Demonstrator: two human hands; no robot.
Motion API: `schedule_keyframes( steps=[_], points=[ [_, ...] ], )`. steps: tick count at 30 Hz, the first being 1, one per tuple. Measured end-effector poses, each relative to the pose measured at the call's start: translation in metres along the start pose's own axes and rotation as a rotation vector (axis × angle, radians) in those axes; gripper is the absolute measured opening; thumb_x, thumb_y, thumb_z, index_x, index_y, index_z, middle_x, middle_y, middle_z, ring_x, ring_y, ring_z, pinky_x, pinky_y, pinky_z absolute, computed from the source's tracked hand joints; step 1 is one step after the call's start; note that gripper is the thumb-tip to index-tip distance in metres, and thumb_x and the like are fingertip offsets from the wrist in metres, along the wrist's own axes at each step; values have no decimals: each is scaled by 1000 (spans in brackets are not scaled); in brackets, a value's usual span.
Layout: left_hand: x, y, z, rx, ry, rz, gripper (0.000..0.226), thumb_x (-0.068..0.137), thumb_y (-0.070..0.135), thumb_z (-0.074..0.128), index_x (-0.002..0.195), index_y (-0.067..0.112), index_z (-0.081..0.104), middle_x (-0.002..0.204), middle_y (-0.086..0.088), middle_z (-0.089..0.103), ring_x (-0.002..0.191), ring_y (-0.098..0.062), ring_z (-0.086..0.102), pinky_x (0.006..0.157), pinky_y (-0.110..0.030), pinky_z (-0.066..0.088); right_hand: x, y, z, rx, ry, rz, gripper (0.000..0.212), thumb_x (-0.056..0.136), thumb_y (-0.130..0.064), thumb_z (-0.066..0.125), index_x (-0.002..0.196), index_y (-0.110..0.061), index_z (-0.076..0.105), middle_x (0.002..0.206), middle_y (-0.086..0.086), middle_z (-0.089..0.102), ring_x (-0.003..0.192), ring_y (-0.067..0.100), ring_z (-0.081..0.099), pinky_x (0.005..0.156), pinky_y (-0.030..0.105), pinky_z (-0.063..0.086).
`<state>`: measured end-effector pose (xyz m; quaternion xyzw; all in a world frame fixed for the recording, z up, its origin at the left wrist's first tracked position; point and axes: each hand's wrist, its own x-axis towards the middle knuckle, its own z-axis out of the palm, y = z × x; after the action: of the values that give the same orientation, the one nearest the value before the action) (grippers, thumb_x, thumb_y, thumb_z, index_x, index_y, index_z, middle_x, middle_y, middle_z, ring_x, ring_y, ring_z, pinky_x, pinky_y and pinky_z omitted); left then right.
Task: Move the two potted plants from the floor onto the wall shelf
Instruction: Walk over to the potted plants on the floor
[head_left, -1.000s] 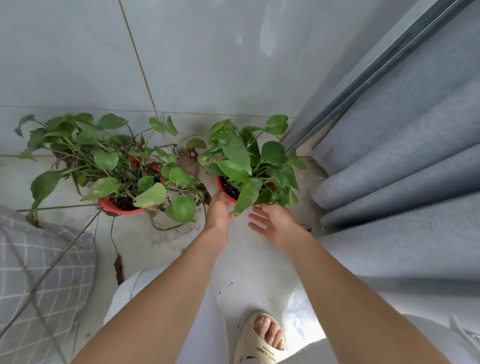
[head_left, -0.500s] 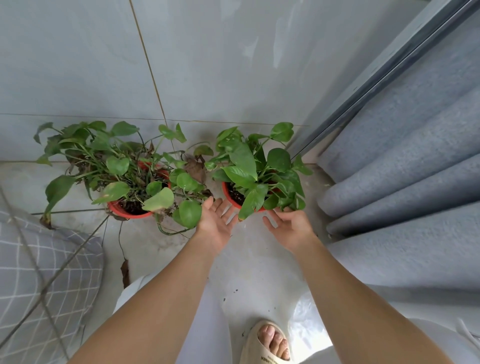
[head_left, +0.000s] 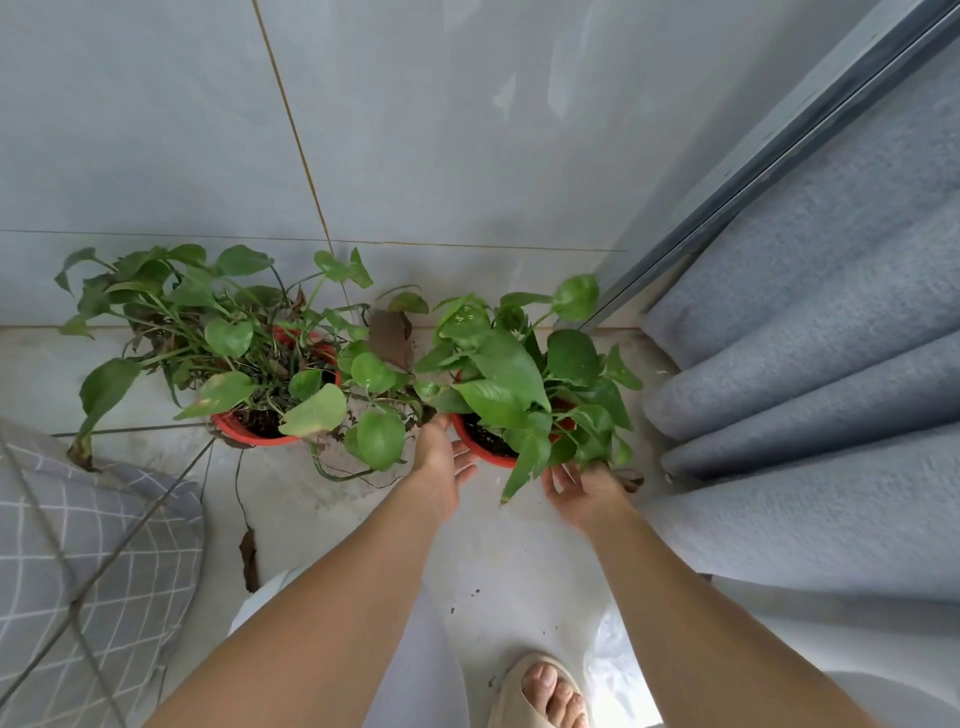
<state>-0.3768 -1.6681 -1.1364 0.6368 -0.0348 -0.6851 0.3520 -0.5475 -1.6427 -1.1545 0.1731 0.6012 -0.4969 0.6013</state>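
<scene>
Left hand (head_left: 441, 460), right hand (head_left: 587, 491) spread open, flanking right pot (head_left: 480, 447) rim; bracketing both sides for level lift, no grip yet.

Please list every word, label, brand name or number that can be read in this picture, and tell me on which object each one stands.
None: no readable text anywhere.
Right pot: plain red rim, no label visible.
Left pot: plain red rim, no label visible.
Sandal: no brand mark visible.
Checked cloth: only a grid pattern.

left hand (head_left: 441, 457): closed in on right pot (head_left: 483, 441) rim | right hand (head_left: 587, 491): slid under leaves
</scene>
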Motion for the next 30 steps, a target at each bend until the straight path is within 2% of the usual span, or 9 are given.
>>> schedule_keyframes(
  steps=[6,16,18,19,20,22,25,28,30],
  points=[
    [18,-3,7,-22,-77,38,37,104,32,31,124,21,60,129,0,62,126,-22,54,114,-51,36,18,-3,7,8,-106,-13,25,102,-22,43,109,-15,66,109,8,68,104,25,62,88,42,51],
    [18,4,14,-65,-172,76,31,101,33,36,107,26,66,115,4,68,123,-19,55,102,-47,43,3,-6,21,-59,-174,6,38,103,-28,40,129,-11,62,137,18,60,115,23,60,102,38,49],
    [13,6,16,-39,-189,124,32,100,36,37,108,27,67,119,5,67,123,-17,54,110,-50,39,-9,-11,25,-34,-105,67,28,107,-11,37,112,3,60,147,34,44,79,1,53,88,3,40],
    [10,7,17,-29,-198,141,33,100,36,36,108,28,67,122,6,66,125,-17,53,113,-51,35,-18,-14,27,-107,-106,44,22,107,-8,37,99,-1,56,148,36,39,67,2,49,53,18,33],
    [5,9,17,-36,-208,152,33,101,36,35,109,29,66,126,7,64,128,-18,51,116,-52,32,-23,-15,29,-178,-123,-1,23,108,-11,33,96,-6,52,148,31,41,77,6,51,117,37,-2],
    [-6,13,17,-87,-243,165,37,102,38,35,121,28,65,137,6,60,136,-21,45,118,-53,28,-43,-25,29,-264,-223,-155,33,106,-28,30,116,-14,59,132,14,59,107,20,55,106,37,43],
    [-29,24,18,-139,-271,177,47,102,44,35,142,25,52,154,7,45,149,-26,26,120,-55,22,-71,-47,39,-293,-235,-195,37,107,-28,28,110,-12,61,101,-10,71,104,15,63,84,33,48],
    [-54,32,15,-158,-321,234,46,104,44,30,145,30,45,156,10,40,152,-28,16,118,-58,20,-103,-56,49,-460,-242,-233,48,109,4,19,73,-22,39,36,-45,38,55,-30,49,65,-10,29],
    [-72,39,12,-177,-342,268,47,105,43,28,148,32,41,158,10,38,152,-29,16,117,-61,21,-124,-60,45,-430,-314,-249,44,109,1,20,77,-17,44,48,-43,51,63,-20,58,74,-5,33]
  ],
)
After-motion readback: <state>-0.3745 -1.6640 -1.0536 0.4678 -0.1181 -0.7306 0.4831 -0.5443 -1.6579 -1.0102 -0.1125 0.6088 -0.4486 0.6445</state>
